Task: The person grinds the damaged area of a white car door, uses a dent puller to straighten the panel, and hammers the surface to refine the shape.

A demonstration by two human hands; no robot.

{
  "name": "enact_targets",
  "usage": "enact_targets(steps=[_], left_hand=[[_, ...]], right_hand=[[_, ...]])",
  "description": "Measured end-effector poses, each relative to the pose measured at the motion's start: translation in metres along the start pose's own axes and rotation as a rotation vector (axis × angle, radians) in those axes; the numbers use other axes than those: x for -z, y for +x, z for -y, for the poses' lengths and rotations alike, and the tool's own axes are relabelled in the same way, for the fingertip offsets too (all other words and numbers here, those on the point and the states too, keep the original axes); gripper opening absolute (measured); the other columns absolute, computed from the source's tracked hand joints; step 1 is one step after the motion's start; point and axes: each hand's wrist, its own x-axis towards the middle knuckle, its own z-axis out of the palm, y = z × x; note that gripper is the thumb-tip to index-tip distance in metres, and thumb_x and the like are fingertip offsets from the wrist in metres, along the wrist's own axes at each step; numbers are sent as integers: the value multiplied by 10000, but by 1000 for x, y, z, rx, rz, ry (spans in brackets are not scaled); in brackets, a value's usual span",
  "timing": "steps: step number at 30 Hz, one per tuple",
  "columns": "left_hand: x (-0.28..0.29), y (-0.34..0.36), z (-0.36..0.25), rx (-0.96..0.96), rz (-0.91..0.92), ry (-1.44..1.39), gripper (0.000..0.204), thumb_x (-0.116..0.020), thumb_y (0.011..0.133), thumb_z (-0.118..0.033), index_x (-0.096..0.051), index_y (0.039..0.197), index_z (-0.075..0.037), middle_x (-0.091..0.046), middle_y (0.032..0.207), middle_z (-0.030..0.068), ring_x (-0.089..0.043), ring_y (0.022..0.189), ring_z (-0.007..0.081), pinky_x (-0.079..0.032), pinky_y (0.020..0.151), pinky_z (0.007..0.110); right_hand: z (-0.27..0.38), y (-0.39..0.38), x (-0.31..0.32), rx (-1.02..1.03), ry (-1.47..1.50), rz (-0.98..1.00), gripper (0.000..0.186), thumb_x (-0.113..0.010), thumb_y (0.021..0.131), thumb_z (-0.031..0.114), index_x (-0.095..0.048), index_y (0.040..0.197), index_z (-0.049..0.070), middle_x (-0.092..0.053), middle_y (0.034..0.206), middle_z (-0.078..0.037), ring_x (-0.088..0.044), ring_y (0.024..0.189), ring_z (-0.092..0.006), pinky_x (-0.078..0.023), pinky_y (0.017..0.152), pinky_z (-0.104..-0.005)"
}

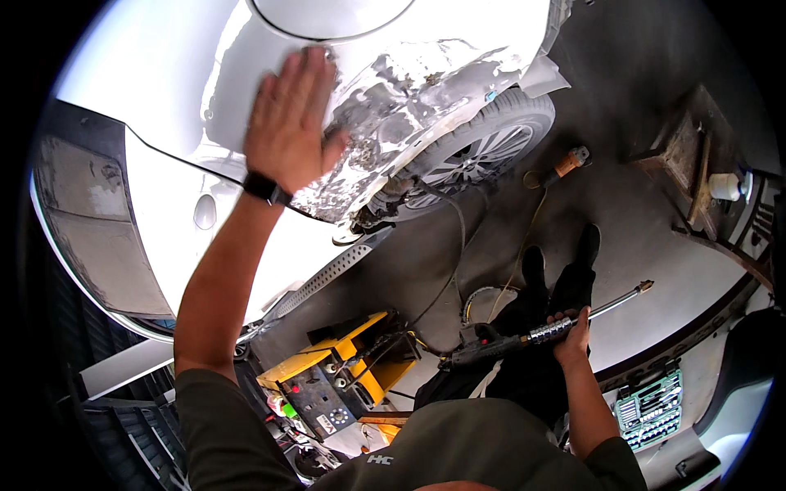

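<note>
My left hand, with a dark watch on its wrist, reaches over a white car's rear side. Its fingers are stretched out flat at the panel, just below the round fuel flap. Right of it, the damaged fender is dented and ground to bare, patchy metal above the wheel. Low on the right, my right hand is closed around a slide-hammer dent puller. This tool has a black grip, a ribbed metal sleeve and a long rod with a brass-coloured tip, pointing away to the right.
A yellow welding machine stands at lower left, with cables trailing over the floor. An orange angle grinder lies beyond my feet. At right are a wooden stand and an open green socket set.
</note>
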Motion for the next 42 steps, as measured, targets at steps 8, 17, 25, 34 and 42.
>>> enact_targets(steps=[8, 17, 25, 34, 42], left_hand=[[-19, -28, -22, 64, -71, -17, 864, -672, 851, -453, -402, 1556, -33, -341, 1651, 156, -273, 1548, 336, -170, 1260, 502], [-44, -79, -42, 54, -100, -63, 845, -658, 828, -439, -429, 1551, -67, -339, 1656, 131, -253, 1559, 298, -117, 1285, 459], [-4, -37, -3, 194, -217, -88, 878, -715, 832, -398, -387, 1570, -52, -310, 1661, 170, -279, 1542, 357, -232, 1225, 562], [-2, 4, -33, -34, -57, -47, 840, -559, 890, -525, -405, 1536, -12, -250, 1676, 160, -187, 1570, 309, -108, 1291, 479], [-42, -60, -45, 13, -129, -68, 921, -667, 823, -523, -358, 1597, -130, -237, 1702, 53, -208, 1572, 196, -122, 1305, 406]], right_hand=[[0, 9, -2, 4, -48, -17, 543, -500, 1025, 603, -504, 1014, 60, -592, 874, -147, -617, 791, -329, -570, 828, -486], [4, 19, 2, 13, -88, 1, 529, -477, 1040, 589, -490, 1009, 61, -578, 865, -144, -606, 796, -333, -568, 835, -495], [8, 11, -6, -18, -100, -20, 492, -489, 1041, 568, -528, 981, 81, -588, 897, -120, -594, 841, -312, -552, 883, -486], [-4, 19, -16, 19, -199, -30, 515, -493, 1035, 579, -525, 973, 69, -591, 886, -140, -613, 834, -326, -567, 881, -496], [-7, 18, -21, -14, -271, -51, 531, -479, 1036, 590, -520, 931, 72, -600, 873, -131, -620, 824, -336, -569, 883, -506]])
